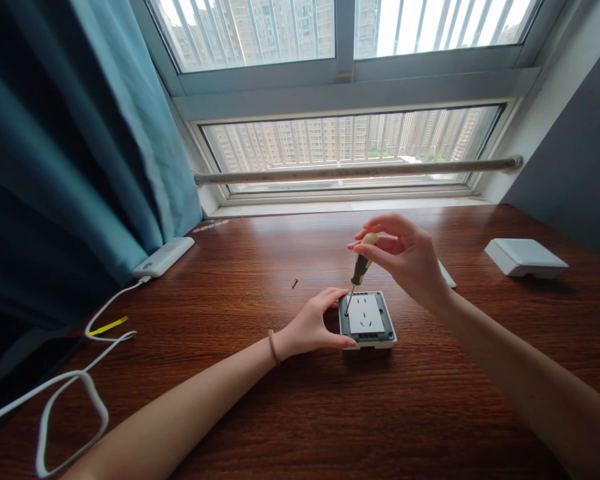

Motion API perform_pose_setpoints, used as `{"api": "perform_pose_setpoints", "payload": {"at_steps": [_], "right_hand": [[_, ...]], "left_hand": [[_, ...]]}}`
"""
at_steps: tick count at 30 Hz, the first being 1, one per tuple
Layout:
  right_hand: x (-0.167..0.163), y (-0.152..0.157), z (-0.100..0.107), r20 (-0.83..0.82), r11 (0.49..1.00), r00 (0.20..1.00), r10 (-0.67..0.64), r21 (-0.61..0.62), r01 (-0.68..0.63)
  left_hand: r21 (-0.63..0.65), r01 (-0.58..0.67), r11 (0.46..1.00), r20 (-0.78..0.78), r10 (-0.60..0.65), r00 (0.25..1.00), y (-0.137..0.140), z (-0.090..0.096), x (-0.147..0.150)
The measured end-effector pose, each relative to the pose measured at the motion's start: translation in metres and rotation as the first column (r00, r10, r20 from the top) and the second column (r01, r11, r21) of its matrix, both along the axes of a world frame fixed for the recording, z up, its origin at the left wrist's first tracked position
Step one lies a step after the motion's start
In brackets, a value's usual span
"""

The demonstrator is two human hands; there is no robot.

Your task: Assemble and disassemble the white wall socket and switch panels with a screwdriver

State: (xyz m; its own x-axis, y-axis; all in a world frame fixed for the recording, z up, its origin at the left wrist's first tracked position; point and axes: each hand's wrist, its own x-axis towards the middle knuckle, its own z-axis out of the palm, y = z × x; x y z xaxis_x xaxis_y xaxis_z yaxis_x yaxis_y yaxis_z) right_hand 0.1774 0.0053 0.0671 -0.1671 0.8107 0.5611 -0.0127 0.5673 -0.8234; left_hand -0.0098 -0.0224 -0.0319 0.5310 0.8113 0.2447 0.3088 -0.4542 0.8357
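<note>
A wall socket (366,315) with a white face and grey frame lies face up on the wooden table, seated on a white box base. My left hand (316,325) grips it from the left, thumb along the near edge and fingers at the far corner. In my right hand (397,252) is a screwdriver (362,261) with a dark and pale yellow handle, pinched near its top. The screwdriver leans slightly, its tip down at the left side of the socket's grey frame, where a screw hole sits. A small dark screw (295,283) rests on the table beyond my left hand.
A white power strip (165,257) with a white cable (75,380) and yellow tie (109,326) lies at left beside the blue curtain (130,133). A white box (525,257) stands at right. Behind my right wrist a white flat piece (447,274) partly shows. Window and rail close off the back.
</note>
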Motion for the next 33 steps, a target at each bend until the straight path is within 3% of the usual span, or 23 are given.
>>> {"api": "perform_pose_setpoints", "payload": {"at_steps": [4,8,10,12,14,16,19,25,27,29,33], "right_hand": [[0.004,0.000,0.000,0.120,0.997,0.993,0.001,0.077,-0.010],[0.015,0.003,0.009,0.266,0.956,0.942,0.205,0.150,-0.251],[0.018,0.004,0.013,0.267,0.920,0.904,0.335,0.115,-0.375],[0.018,0.004,0.015,0.221,0.906,0.890,0.398,0.057,-0.419],[0.015,0.003,0.013,0.174,0.938,0.925,0.338,0.021,-0.346],[0.011,0.003,0.010,0.152,0.983,0.973,0.175,0.032,-0.182],[0.003,0.001,0.002,0.123,0.996,0.992,-0.038,0.090,0.027],[-0.001,-0.003,-0.001,0.108,0.997,0.993,-0.056,0.055,0.051],[0.001,-0.004,0.001,0.139,0.999,0.990,-0.012,0.054,0.005],[0.004,-0.004,0.006,0.166,0.991,0.980,0.110,0.058,-0.121],[0.010,-0.003,0.013,0.158,0.936,0.925,0.346,0.010,-0.352]], "left_hand": [[0.008,-0.003,1.000,-0.010,0.003,1.000,0.001,-0.002,-0.001],[0.015,-0.007,1.000,-0.015,0.008,1.000,0.001,-0.002,-0.001],[0.018,-0.001,1.000,-0.023,0.001,1.000,0.001,-0.001,-0.001],[0.021,0.004,1.000,-0.028,-0.004,1.000,0.001,0.000,-0.001],[0.020,0.009,1.000,-0.027,-0.009,1.000,0.000,0.001,-0.001],[0.020,0.013,1.000,-0.019,-0.012,1.000,0.000,0.001,0.000],[0.031,0.008,0.999,-0.012,-0.008,1.000,0.001,0.001,0.000],[0.021,-0.006,1.000,-0.032,0.007,0.999,0.001,0.001,0.000],[0.014,-0.008,1.000,-0.031,0.009,0.999,0.001,0.001,0.000],[0.010,-0.012,1.000,-0.026,0.013,1.000,0.000,0.001,0.000],[0.011,-0.008,1.000,-0.028,0.009,1.000,0.001,0.000,-0.001]]}}
